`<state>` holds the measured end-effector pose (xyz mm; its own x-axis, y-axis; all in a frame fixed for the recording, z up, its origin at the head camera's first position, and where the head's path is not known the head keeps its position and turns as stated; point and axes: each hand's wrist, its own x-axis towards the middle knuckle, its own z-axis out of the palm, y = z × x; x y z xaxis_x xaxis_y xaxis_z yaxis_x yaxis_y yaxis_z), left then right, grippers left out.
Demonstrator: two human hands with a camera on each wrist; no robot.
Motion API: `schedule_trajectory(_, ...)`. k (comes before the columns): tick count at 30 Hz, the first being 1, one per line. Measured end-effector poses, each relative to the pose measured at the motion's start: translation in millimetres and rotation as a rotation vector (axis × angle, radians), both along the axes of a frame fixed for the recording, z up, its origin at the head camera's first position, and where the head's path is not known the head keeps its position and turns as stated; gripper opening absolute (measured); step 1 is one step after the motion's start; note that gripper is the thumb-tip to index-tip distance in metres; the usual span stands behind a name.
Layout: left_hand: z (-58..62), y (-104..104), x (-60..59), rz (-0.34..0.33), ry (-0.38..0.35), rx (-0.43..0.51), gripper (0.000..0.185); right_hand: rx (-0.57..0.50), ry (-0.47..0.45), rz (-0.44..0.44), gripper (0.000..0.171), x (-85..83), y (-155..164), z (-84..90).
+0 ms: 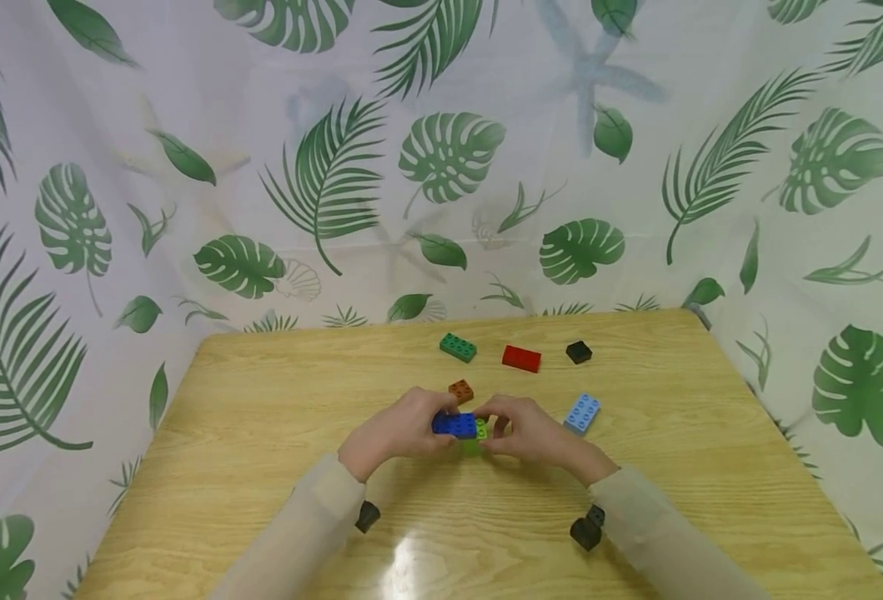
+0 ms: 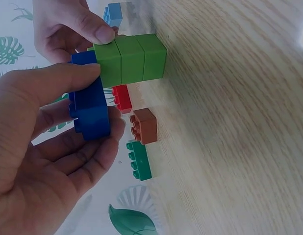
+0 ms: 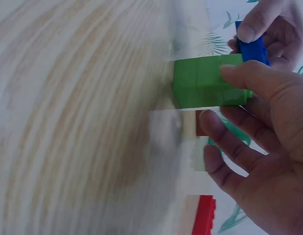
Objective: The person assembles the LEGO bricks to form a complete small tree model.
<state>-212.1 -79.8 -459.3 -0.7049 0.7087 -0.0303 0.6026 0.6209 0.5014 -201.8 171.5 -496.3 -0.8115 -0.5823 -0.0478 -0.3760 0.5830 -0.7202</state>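
Observation:
At the middle of the wooden table (image 1: 261,433) both hands meet over a small stack. My left hand (image 1: 428,430) pinches a blue brick (image 1: 454,425) between thumb and fingers; the left wrist view shows that blue brick (image 2: 90,105) against the stud end of a green stack (image 2: 132,58) of three bricks. My right hand (image 1: 497,430) grips the green stack (image 3: 205,81), thumb on one side and fingers on the other, its base on the tabletop. The blue brick (image 3: 252,49) shows at the stack's far end.
Loose bricks lie beyond the hands: brown (image 1: 460,391), dark green (image 1: 458,347), red (image 1: 521,358), black (image 1: 579,352), and light blue (image 1: 582,413) to the right. A leaf-patterned curtain (image 1: 441,167) closes in the table at the back and both sides.

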Motion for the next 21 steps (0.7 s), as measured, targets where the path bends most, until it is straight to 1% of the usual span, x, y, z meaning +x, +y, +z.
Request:
schedule_trajectory(2,0.6,0,0.4,0.001,-0.001,-0.002,0.022,0.014,-0.014,-0.007,0.047,0.6,2,1.7)
schedule_trajectory(5,0.5,0,0.7,-0.001,0.003,0.003,0.023,0.011,0.015,-0.032,0.051,0.9,11,4.8)
schedule_trajectory(6,0.1,-1,0.6,-0.002,0.006,0.003,0.024,0.005,0.041,-0.055,0.050,0.9,14,5.6)
schedule_trajectory(8,-1.2,-1,0.4,-0.002,0.009,0.005,0.025,0.001,0.123,-0.115,0.045,0.2,24,5.9)
schedule_trajectory(11,-3.9,-2,0.2,0.006,0.002,0.003,0.027,-0.006,0.234,-0.231,0.034,-0.8,40,5.8)
schedule_trajectory(13,-5.6,-3,0.1,0.013,-0.008,0.010,0.028,0.003,0.289,-0.301,0.030,-1.1,52,5.4)
schedule_trajectory(17,-6.9,-4,0.3,0.027,-0.030,0.029,0.031,0.031,0.334,-0.393,0.029,-0.7,72,4.5)
schedule_trajectory(21,-7.3,-4,0.4,0.033,-0.036,0.038,0.033,0.069,0.341,-0.443,0.032,0.8,88,3.1)
